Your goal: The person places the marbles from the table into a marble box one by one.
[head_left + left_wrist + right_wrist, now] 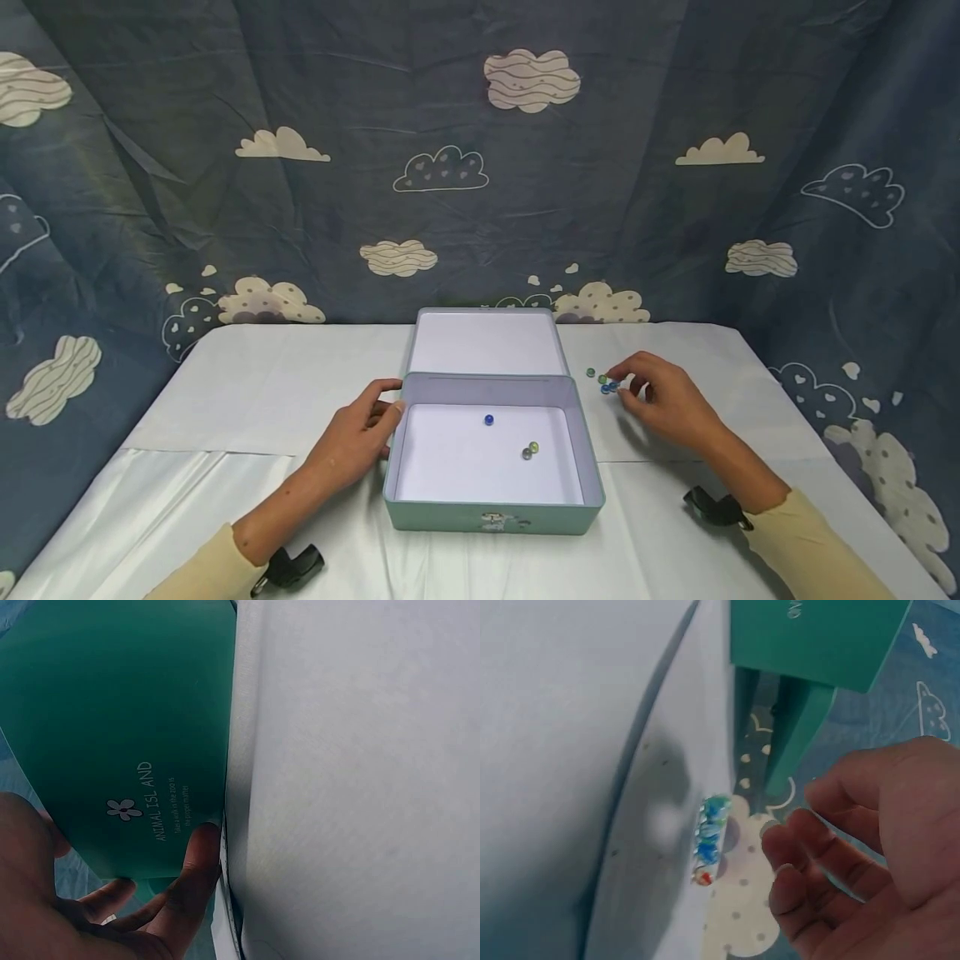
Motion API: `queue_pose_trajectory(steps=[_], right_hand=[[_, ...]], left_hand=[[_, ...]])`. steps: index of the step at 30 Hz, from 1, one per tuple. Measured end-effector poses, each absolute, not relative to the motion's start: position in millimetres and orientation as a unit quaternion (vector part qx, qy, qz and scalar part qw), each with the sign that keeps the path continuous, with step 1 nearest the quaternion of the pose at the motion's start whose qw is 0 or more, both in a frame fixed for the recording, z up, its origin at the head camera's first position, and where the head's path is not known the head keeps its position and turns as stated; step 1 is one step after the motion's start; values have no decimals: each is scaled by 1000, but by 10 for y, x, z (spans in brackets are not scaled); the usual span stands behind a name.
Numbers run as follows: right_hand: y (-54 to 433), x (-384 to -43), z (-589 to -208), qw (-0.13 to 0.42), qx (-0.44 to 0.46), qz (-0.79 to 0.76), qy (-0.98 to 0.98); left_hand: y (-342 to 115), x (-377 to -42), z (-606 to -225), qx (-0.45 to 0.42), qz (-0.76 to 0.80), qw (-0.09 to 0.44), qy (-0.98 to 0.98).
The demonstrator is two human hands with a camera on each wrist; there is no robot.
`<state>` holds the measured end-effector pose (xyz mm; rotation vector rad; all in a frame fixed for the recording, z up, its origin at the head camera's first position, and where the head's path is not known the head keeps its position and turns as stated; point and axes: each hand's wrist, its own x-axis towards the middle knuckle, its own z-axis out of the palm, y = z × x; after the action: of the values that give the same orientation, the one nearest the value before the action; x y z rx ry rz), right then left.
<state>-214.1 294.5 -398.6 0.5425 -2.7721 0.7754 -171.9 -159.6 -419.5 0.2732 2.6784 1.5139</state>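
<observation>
A green tin box (pixel 495 518) stands open, its pale inside holding a blue marble (pixel 489 420), a yellow-green marble (pixel 533 447) and a greyish marble (pixel 527 454). My left hand (pixel 352 437) grips the box's left wall near the rear corner; in the left wrist view its fingers (pixel 201 847) lie on the green side printed "ANIMAL ISLAND". To the right of the box, several glass marbles (pixel 709 840) lie close together on the cloth, mostly blue and green, one with red. My right hand (pixel 667 400) reaches over them, thumb and fingers parted with nothing seen between them.
The box's lid (pixel 487 342) lies folded back behind it. White cloth (pixel 225 400) covers the table, with a crease running across. A dark blue curtain with clouds (pixel 450 217) hangs right behind the table and along both sides.
</observation>
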Motion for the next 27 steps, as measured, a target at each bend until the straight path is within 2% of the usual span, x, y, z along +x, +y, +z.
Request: queue_pose_trajectory(steps=[5,16,27], right_hand=[[2987,-2183,-4057,75,177,245,-950],[2996,-2244,-4155,45,143,209,-966],[3027,-2270,-4226,47,143,201,-968]], left_hand=[[-1594,-1715,-4194,87,490,28,867],[-1594,-1708,-4194,85,490,28,867],[-1602,-1736,-4209,90,489,27,867]])
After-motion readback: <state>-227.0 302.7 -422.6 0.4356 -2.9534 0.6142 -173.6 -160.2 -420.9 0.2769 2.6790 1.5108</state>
